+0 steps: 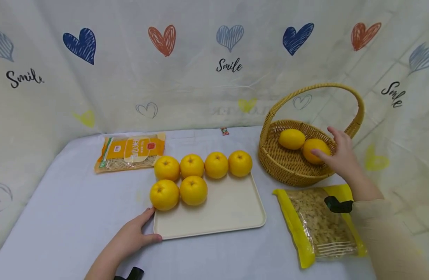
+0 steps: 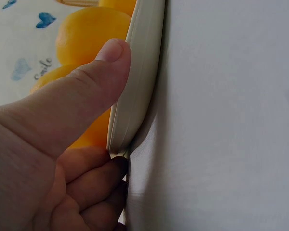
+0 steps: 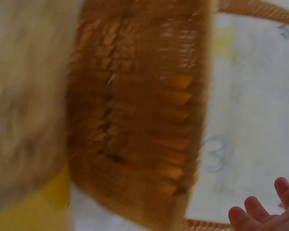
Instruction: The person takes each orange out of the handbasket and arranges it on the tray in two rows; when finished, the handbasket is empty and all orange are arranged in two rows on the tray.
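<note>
A cream tray (image 1: 232, 206) carries several oranges (image 1: 193, 190) in two rows at its far and left parts. At its near left corner, my left hand (image 1: 132, 235) grips the tray, thumb (image 2: 94, 79) against the front rim and curled fingers round the side. Over the wicker basket (image 1: 288, 171), my right hand (image 1: 340, 155) is spread above the right-hand orange (image 1: 314, 151), thumb in front of it; whether it touches is unclear. Another orange (image 1: 292, 139) lies left of that one. In the right wrist view, the basket wall (image 3: 135, 115) hides both fruits' tops, and the fingertips (image 3: 255, 209) are apart.
A yellow-edged bag of dry food (image 1: 319, 225) lies before the basket, under my right forearm. An orange packet (image 1: 130, 151) lies behind the tray's left side. The basket's tall handle (image 1: 316, 86) arches overhead. A tiny wrapper (image 1: 224, 131) is near the back cloth.
</note>
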Demonstrator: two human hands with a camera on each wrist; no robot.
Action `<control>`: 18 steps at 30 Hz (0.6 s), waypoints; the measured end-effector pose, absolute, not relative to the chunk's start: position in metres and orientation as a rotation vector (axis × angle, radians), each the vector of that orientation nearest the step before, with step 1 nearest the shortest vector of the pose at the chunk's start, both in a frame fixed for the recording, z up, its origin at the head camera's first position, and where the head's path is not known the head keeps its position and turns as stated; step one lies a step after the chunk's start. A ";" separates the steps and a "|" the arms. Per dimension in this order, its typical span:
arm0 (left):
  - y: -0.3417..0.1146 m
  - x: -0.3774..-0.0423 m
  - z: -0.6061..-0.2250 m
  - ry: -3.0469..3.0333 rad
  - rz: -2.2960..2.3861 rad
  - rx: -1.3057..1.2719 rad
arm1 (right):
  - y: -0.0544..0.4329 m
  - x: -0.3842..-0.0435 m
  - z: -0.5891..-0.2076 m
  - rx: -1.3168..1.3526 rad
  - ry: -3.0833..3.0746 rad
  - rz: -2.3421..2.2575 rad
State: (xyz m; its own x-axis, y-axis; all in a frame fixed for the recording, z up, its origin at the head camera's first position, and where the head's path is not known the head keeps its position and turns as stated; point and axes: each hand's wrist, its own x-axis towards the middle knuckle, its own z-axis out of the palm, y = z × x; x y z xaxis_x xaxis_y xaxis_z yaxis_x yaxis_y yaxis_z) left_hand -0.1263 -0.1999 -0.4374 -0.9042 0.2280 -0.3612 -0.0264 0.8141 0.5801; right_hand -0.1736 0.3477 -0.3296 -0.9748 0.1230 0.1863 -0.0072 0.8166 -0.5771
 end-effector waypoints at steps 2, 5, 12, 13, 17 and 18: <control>-0.200 -0.126 -0.437 2.575 0.830 0.143 | 0.356 -0.178 -0.333 -0.099 -2.858 0.836; -0.201 -0.126 -0.438 2.571 0.824 0.133 | 0.366 -0.185 -0.339 -0.104 -2.952 0.751; -0.202 -0.125 -0.439 2.566 0.825 0.127 | 0.377 -0.197 -0.353 -0.099 -3.047 0.702; -0.202 -0.125 -0.439 2.564 0.830 0.127 | 0.378 -0.198 -0.354 -0.103 -3.058 0.700; -0.200 -0.125 -0.438 2.562 0.839 0.130 | 0.383 -0.202 -0.357 -0.140 -3.104 0.696; -0.200 -0.125 -0.437 2.561 0.839 0.130 | 0.385 -0.203 -0.358 -0.149 -3.117 0.690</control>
